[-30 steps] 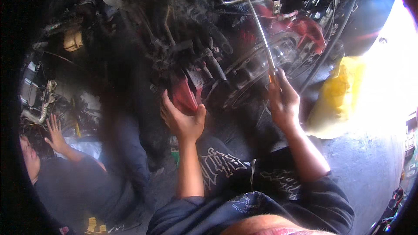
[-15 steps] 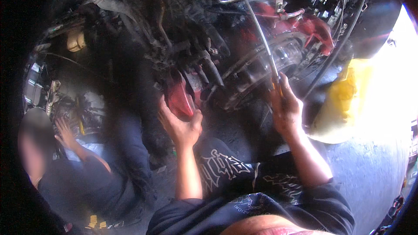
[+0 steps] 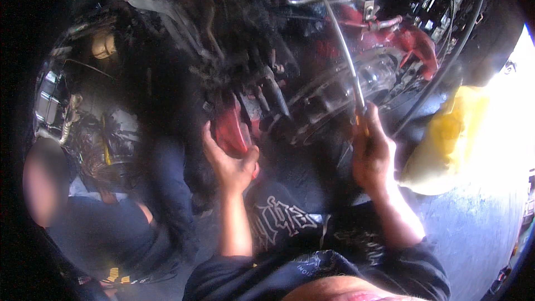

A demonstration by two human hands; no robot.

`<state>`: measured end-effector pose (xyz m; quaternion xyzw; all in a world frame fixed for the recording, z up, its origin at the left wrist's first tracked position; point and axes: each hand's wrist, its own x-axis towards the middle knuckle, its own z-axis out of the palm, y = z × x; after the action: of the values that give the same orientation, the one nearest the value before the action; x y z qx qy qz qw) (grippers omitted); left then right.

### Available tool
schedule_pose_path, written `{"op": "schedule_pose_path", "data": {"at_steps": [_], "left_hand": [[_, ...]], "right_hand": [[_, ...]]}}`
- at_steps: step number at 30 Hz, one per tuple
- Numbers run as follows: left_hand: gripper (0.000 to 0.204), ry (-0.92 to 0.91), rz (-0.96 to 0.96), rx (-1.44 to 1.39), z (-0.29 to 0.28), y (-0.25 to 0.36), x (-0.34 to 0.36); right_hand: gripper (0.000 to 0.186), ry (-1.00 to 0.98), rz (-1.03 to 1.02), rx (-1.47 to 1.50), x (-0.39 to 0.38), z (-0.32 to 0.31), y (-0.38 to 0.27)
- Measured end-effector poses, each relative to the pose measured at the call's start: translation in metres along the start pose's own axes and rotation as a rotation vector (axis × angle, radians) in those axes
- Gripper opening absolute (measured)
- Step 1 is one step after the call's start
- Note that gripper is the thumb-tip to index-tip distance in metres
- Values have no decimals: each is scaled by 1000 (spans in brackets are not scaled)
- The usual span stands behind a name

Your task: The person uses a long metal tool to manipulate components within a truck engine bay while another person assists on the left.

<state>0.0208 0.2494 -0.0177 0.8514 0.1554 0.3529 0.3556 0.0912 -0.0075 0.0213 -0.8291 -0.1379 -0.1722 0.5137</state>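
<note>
My left hand [image 3: 229, 170] is wrapped around the lower end of a red metal part [image 3: 231, 125], thumb on one side and fingers on the other. That part hangs among dark, greasy machine parts. In my right hand [image 3: 376, 153] is a long, slim pry bar [image 3: 346, 58] with an orange-yellow grip mostly covered by my fingers. Its shaft points up and away, passing in front of a round ribbed metal housing [image 3: 362, 75]. Whether the bar's far tip touches anything I cannot tell.
A co-worker [image 3: 111, 228] sits close on my left. Pipes [image 3: 145, 5] and a red bracket [image 3: 418, 47] hang overhead. A dark cable [image 3: 446, 78] runs down on the right, near a yellow and white sack [image 3: 451, 139] on the grey floor [image 3: 462, 239].
The whole view has shifted slightly, so the machine sits a little lower and to the right. My hands keep their holds. The co-worker's raised hand has dropped.
</note>
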Motion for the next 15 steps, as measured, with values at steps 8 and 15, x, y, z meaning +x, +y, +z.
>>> {"op": "schedule_pose_path", "data": {"at_steps": [8, 15], "left_hand": [[98, 25, 18, 80, -4, -2, -2], [105, 63, 142, 124, 4, -9, 1]], "right_hand": [[51, -312, 441, 647, 30, -44, -53], [48, 15, 29, 47, 15, 5, -23]]}}
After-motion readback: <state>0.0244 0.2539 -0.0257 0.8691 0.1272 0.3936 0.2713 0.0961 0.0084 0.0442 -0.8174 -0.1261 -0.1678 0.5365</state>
